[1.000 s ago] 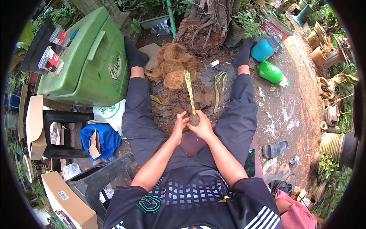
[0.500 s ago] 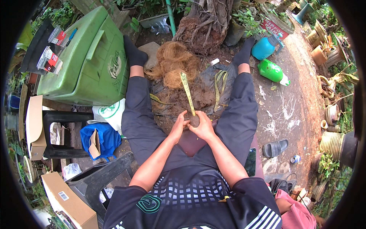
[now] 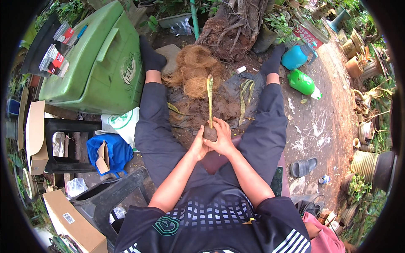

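Between my legs, both hands cup a round brown ball of soil (image 3: 210,134). From its top a long yellow-green snake plant leaf (image 3: 210,99) stands nearly upright. My left hand (image 3: 199,144) is closed against the ball's left side. My right hand (image 3: 221,138) wraps its right side, fingers curled over the top near the leaf's base. Just beyond lies a heap of loose brown soil (image 3: 211,107) on a black plastic sheet (image 3: 234,90). Brown coconut fibre (image 3: 194,69) is piled behind it. Another yellow-green leaf strip (image 3: 245,99) lies on the sheet's right.
A large green cooler box (image 3: 88,63) stands at left, above a black stool (image 3: 71,126) and a blue bag (image 3: 109,154). To the right are a blue spray bottle (image 3: 297,55), a green bottle (image 3: 301,82), a slipper (image 3: 303,167) and a can (image 3: 324,179). A tree trunk (image 3: 236,29) rises ahead.
The ball and leaf have come slightly toward me and tilted more upright. My right hand's fingers have moved up over the ball's top. The view has shifted a little.
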{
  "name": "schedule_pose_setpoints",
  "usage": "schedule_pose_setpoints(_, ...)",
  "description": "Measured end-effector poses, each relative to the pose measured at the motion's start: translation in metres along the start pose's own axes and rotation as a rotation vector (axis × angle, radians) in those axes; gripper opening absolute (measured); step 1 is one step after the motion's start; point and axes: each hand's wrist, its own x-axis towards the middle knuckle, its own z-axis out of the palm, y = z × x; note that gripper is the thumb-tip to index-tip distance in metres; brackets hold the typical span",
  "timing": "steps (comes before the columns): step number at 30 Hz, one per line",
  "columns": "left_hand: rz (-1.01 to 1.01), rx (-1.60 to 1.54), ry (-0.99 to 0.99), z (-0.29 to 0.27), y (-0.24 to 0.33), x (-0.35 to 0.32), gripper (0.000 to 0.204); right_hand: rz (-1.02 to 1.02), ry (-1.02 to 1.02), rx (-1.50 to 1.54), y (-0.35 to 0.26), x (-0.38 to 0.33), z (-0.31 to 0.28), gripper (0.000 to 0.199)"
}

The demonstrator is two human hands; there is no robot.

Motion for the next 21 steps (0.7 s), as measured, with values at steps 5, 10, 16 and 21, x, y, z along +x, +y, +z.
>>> schedule_pose_setpoints(5,0.186,-0.053,0.017,-0.014,0.0,0.012,0.066,0.0,-0.088,0.231,0.003,0.005,0.001,0.068)
schedule_pose_setpoints(10,0.346,-0.255,0.102,-0.031,0.014,0.016,0.066,0.157,-0.047,0.348,0.002,0.023,0.007,0.036)
schedule_pose_setpoints(16,0.325,-0.489,-0.195,-0.031,0.026,0.008,0.059,-0.078,-0.101,0.026,-0.004,0.065,0.031,0.035)
schedule_pose_setpoints(21,0.23,-0.37,-0.419,-0.026,0.016,-0.002,0.056,-0.179,-0.249,-0.197,-0.008,0.099,0.063,0.04)
